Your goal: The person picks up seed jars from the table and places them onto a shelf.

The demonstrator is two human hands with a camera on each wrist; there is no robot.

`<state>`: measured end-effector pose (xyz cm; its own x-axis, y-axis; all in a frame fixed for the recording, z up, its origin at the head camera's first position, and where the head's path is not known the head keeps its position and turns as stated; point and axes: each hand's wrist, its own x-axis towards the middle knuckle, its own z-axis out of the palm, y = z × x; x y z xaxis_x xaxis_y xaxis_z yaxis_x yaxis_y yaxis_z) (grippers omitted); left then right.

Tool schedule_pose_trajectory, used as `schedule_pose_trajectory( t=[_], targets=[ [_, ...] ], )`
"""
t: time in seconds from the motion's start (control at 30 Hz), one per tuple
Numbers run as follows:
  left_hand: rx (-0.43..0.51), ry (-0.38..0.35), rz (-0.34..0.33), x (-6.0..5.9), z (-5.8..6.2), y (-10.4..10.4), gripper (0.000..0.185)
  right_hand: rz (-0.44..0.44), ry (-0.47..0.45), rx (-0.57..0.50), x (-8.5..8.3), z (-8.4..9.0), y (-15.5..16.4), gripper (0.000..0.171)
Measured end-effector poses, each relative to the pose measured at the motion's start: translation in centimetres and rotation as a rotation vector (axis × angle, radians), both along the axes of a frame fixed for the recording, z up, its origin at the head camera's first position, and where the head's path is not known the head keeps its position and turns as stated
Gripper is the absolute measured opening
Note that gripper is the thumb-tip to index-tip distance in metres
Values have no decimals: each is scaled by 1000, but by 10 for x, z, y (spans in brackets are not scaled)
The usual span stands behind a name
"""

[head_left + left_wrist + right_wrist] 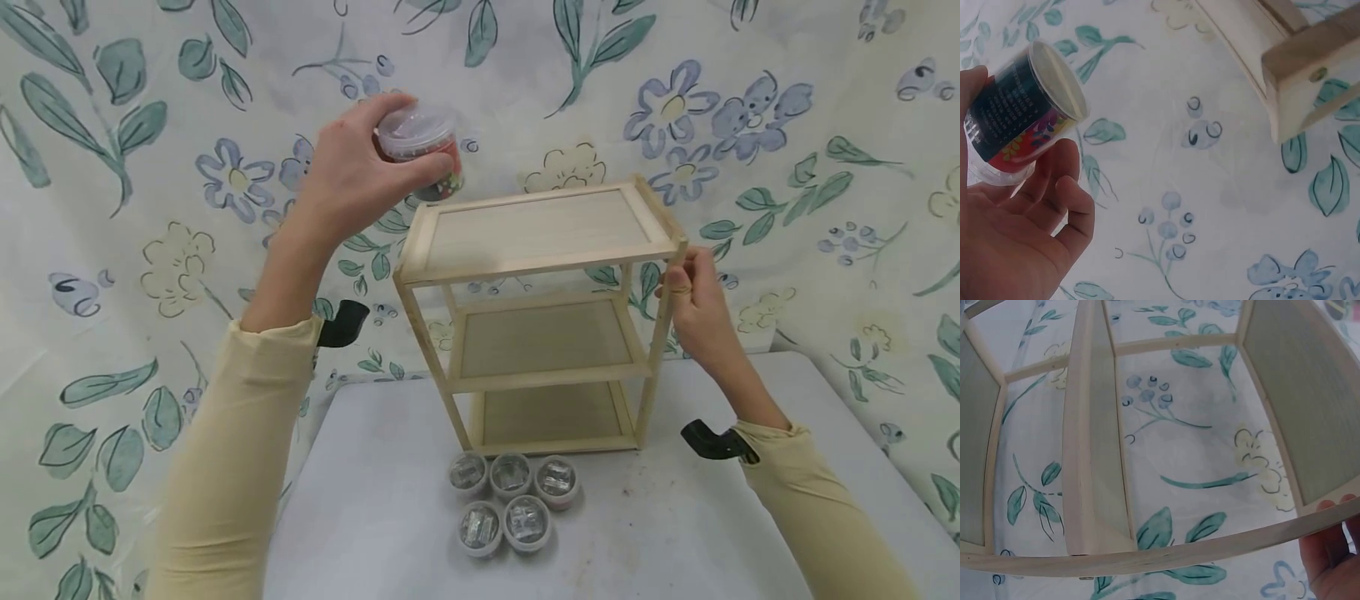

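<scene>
High at the upper left corner of a small three-tier wooden shelf [555,229], my left hand [352,171] grips a clear plastic tub [420,146] with a lid. The left wrist view shows the tub [1019,112] tilted, with a dark and red printed label; the fingers of the left hand [1029,231] curl around it. My right hand [697,304] holds the shelf's right front post just under the top board. In the right wrist view only part of the right hand [1335,556] appears, at the frame's edge.
Several small lidded tubs [527,523] with silvery contents stand in two rows before the shelf on the white table [360,500]. A floral cloth [187,108] hangs behind the table. The shelf's middle tier [547,337] and bottom tier [555,414] have open sides.
</scene>
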<state>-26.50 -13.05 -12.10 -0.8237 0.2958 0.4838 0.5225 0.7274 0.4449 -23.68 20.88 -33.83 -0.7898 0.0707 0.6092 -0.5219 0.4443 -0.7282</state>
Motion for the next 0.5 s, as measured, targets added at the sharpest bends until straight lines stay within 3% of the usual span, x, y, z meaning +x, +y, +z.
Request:
schedule_pose_trajectory(
  t=[0.23,0.5],
  targets=[
    [-17,-85,-60,-15,-2,30,76,9,-1,4,2,1,-2,38],
    [-92,-149,-134,-34,-24,77,78,15,2,5,-1,-1,-1,39]
  ],
)
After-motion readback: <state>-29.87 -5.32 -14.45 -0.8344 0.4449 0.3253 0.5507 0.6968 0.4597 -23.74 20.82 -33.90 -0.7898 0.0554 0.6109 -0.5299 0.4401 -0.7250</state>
